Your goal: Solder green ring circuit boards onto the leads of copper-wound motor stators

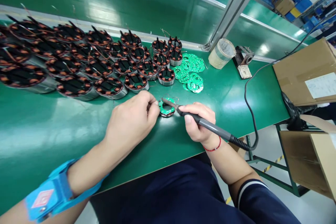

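Note:
My right hand (201,122) is wrapped round a soldering iron (216,129), its tip over a ring-shaped green circuit board (171,109). The board lies on top of a small motor stator (167,115) that stands on the green bench. At the left rim of that board, my left hand (135,113) is closed with thumb and forefinger pinched together. Whatever is in this pinch is too small or hidden to make out. A blue wrist strap (54,190) circles my left forearm. Thin wires stick up around the board.
Rows of copper-wound stators (110,87) fill the bench's back left. Loose ring boards (193,63) lie in a pile beside them. Behind stand a tape-wrapped cup (222,53) and an iron stand (243,59). The iron's cord (246,94) runs past a cardboard box (306,73).

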A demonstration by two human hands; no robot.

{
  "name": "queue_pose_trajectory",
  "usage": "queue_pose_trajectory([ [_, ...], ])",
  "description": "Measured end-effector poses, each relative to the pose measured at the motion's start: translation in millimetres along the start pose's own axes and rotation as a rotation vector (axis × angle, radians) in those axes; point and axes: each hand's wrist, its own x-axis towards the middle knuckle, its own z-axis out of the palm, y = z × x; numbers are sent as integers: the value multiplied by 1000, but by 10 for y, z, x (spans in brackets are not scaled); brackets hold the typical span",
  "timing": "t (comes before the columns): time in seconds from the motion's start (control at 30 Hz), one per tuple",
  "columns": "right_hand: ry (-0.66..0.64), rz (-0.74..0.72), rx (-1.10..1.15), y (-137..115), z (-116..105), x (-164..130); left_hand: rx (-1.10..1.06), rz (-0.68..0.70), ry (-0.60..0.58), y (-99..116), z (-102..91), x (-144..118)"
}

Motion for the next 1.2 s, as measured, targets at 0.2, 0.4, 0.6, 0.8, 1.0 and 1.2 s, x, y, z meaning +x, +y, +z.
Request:
queue_pose_trajectory([
  [0.2, -106, 298, 31, 98, 85, -93, 74, -42, 19, 49, 9, -4],
  [0.4, -330, 394, -41, 146, 159, -164, -151, -107, -61, -22, 10, 98],
  [0.6, -316, 428, -136, 79, 179, -175, -535, 119, -215, -261, 159, 107],
  [0.8, -370, 299, -422, -33, 168, -151, -277, 300, -34, -196, 365, -41],
  [1.0, -310, 261, -391, -28, 177, -202, -298, 411, -11, -189, 349, 7],
  [1.2, -401, 298, -243, 29, 186, -180, -305, 464, 5, -225, 375, 35],
])
